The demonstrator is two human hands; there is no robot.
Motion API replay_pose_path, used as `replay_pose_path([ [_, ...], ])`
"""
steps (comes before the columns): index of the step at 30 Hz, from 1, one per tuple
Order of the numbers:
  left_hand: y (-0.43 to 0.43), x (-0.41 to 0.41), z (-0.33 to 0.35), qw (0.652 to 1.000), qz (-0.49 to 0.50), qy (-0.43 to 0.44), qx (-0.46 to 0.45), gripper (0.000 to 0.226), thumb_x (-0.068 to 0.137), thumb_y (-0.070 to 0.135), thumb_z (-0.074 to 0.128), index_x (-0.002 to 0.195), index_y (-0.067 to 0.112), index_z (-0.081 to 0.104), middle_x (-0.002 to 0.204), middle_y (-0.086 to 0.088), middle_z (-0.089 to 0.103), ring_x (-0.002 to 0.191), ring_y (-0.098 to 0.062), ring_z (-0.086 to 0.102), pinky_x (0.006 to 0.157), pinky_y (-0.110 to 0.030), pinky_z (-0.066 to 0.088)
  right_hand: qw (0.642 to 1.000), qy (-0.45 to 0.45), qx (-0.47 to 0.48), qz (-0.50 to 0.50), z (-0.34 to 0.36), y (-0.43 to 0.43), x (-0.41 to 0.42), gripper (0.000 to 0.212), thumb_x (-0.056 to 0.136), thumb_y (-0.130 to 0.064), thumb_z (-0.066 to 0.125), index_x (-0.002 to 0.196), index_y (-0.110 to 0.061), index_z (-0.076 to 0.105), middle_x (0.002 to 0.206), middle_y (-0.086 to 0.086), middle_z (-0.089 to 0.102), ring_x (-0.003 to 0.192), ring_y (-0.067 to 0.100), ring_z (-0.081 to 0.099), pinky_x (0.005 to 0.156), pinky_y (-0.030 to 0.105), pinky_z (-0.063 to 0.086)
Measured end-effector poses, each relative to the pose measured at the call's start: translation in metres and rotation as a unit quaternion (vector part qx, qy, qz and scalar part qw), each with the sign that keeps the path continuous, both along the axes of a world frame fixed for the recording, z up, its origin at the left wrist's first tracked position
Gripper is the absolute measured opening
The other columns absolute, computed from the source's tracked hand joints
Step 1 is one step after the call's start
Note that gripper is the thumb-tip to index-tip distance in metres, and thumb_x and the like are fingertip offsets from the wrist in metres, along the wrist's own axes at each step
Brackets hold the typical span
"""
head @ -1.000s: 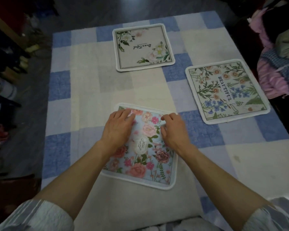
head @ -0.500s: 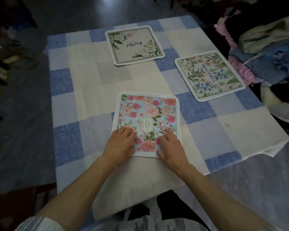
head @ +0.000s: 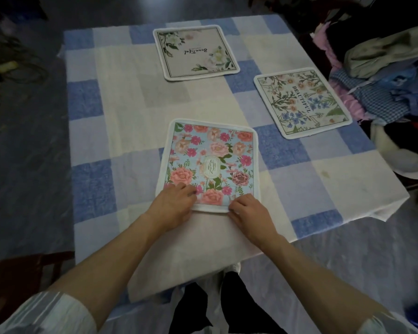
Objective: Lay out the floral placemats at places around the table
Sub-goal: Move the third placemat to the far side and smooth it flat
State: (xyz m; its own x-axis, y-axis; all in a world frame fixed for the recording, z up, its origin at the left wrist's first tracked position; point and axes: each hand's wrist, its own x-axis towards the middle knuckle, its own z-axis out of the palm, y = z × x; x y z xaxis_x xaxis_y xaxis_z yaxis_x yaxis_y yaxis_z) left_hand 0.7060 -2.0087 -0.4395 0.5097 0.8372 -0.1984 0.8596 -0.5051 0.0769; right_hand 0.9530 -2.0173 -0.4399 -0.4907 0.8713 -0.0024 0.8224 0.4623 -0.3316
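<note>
Three floral placemats lie flat on the checked tablecloth. The blue mat with pink roses is nearest me. My left hand rests on its near left corner, fingers pressing down. At the mat's near right corner sits my right hand, fingertips pinching or pressing the white hem. A cream mat with white flowers lies at the far side. On the right edge of the table is a mat printed "BEAUTIFUL".
A heap of clothes is piled on something to the right of the table. A dark wooden chair stands at the lower left. The cloth hangs over the table's near edge onto my lap.
My hands have slid from the pink mat's far part toward its near edge, smoothing it. The view has pulled back from the table.
</note>
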Motion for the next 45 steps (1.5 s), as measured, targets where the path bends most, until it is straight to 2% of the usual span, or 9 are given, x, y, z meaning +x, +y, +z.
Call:
replay_pose_path([
  [3,-0.005,0.008,0.001,0.999,0.022,-0.033,0.020,0.030,0.088,0.018,0.056,0.115,0.005,0.063,0.128,-0.010,0.060,0.105,-0.029,0.056,0.084,-0.043,0.050,1.000,0.006,0.011,-0.003,0.003,0.004,0.009,0.013,0.090,-0.020,0.066,0.093,-0.008,0.071,0.096,0.009,0.068,0.090,0.027,0.060,0.070,0.038,0.054],
  [5,-0.010,0.018,0.008,0.996,0.033,-0.067,0.047,0.020,0.083,0.013,0.064,0.101,0.005,0.066,0.107,-0.011,0.066,0.089,-0.028,0.059,0.068,-0.038,0.052,1.000,0.011,0.014,-0.004,0.006,0.008,0.017,0.013,0.091,-0.019,0.065,0.095,-0.008,0.070,0.098,0.009,0.067,0.091,0.027,0.060,0.071,0.038,0.055],
  [7,-0.013,0.028,0.017,0.992,0.031,-0.098,0.074,0.018,0.071,0.007,0.074,0.086,0.006,0.065,0.086,-0.009,0.066,0.073,-0.026,0.058,0.053,-0.032,0.046,1.000,0.016,0.017,0.000,0.010,0.014,0.027,0.012,0.091,-0.018,0.065,0.095,-0.008,0.069,0.097,0.009,0.066,0.090,0.027,0.060,0.070,0.037,0.055],
  [11,-0.011,0.057,0.029,0.984,0.056,-0.125,0.117,0.021,0.060,-0.001,0.079,0.073,0.006,0.063,0.070,-0.009,0.061,0.061,-0.025,0.056,0.048,-0.027,0.040,0.999,0.017,0.025,0.024,0.014,0.033,0.050,0.008,0.089,-0.015,0.067,0.091,-0.008,0.069,0.090,0.009,0.065,0.085,0.028,0.060,0.064,0.036,0.052],
  [16,-0.015,0.099,0.027,0.980,0.125,-0.112,0.109,0.019,0.072,-0.001,0.076,0.087,0.004,0.066,0.082,-0.013,0.064,0.071,-0.027,0.058,0.056,-0.035,0.050,0.996,0.051,0.008,0.071,0.011,0.059,0.084,0.008,0.090,-0.013,0.066,0.090,-0.006,0.069,0.090,0.011,0.063,0.083,0.029,0.059,0.064,0.039,0.052],
  [20,-0.019,0.134,0.031,0.976,0.174,-0.078,0.100,0.022,0.074,0.000,0.075,0.094,0.004,0.066,0.089,-0.014,0.064,0.076,-0.029,0.057,0.060,-0.037,0.051,0.992,0.072,-0.003,0.106,0.011,0.077,0.113,0.006,0.089,-0.009,0.066,0.090,-0.003,0.068,0.087,0.014,0.061,0.079,0.031,0.058,0.059,0.042,0.053],
  [27,-0.032,0.174,0.036,0.971,0.206,-0.074,0.096,0.019,0.077,0.001,0.072,0.094,0.005,0.065,0.091,-0.014,0.063,0.078,-0.029,0.056,0.060,-0.035,0.047,0.986,0.088,-0.004,0.143,0.014,0.077,0.146,0.003,0.084,-0.003,0.070,0.086,-0.003,0.068,0.082,0.015,0.062,0.072,0.032,0.060,0.053,0.039,0.054],
  [33,-0.055,0.185,0.029,0.971,0.224,-0.058,0.067,0.017,0.088,0.009,0.066,0.105,0.007,0.063,0.102,-0.012,0.062,0.091,-0.028,0.056,0.069,-0.041,0.052,0.987,0.078,-0.008,0.139,0.008,0.052,0.157,0.004,0.087,-0.005,0.068,0.089,-0.002,0.068,0.085,0.016,0.060,0.075,0.033,0.058,0.054,0.042,0.053],
  [45,-0.104,0.205,0.009,0.973,0.203,-0.089,0.060,0.027,0.072,-0.002,0.074,0.096,0.004,0.065,0.087,-0.013,0.061,0.077,-0.028,0.055,0.058,-0.039,0.048,0.993,0.028,-0.019,0.112,-0.002,-0.003,0.175,0.010,0.092,-0.010,0.061,0.095,-0.002,0.067,0.091,0.016,0.063,0.082,0.034,0.057,0.063,0.044,0.051],
])
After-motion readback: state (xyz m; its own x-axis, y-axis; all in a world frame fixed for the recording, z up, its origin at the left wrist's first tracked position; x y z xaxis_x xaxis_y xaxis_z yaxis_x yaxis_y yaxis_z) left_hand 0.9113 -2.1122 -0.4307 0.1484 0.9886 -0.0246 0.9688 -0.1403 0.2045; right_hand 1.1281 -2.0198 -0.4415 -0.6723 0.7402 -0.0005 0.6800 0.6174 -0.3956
